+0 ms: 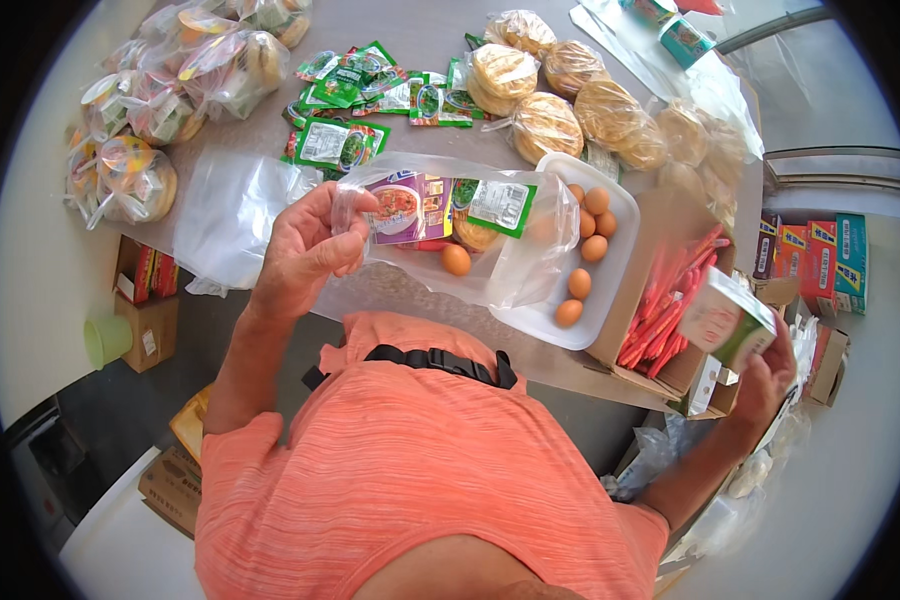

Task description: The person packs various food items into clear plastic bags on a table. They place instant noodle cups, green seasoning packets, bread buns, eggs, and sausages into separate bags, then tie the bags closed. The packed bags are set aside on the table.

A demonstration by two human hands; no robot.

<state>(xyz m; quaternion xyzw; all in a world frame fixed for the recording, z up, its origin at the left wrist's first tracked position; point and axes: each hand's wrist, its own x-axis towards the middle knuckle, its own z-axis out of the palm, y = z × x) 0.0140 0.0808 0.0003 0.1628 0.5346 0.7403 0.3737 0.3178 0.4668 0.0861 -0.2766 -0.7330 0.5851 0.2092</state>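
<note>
My left hand (311,251) pinches one edge of a clear plastic bag (450,281) that lies stretched to the right across the table. Through its film show a purple instant-noodle package (412,206), a green food sachet (501,208), part of a round flatbread (476,235), a brown egg (456,260) and something red. Out to the right, my right hand (766,375) grips a white and green drink carton (727,319), slightly blurred, beside a cardboard box (621,330) of red-wrapped sticks (664,315). Between bag and box stands a white tray (532,324) with several brown eggs (579,283).
Bagged flatbreads (544,127) and green sachets (341,142) cover the table's (412,22) far side. Filled, tied bags (225,71) crowd the far left. Flat plastic bags (229,217) lie left of my left hand. Coloured boxes (817,262) stand beyond the right edge.
</note>
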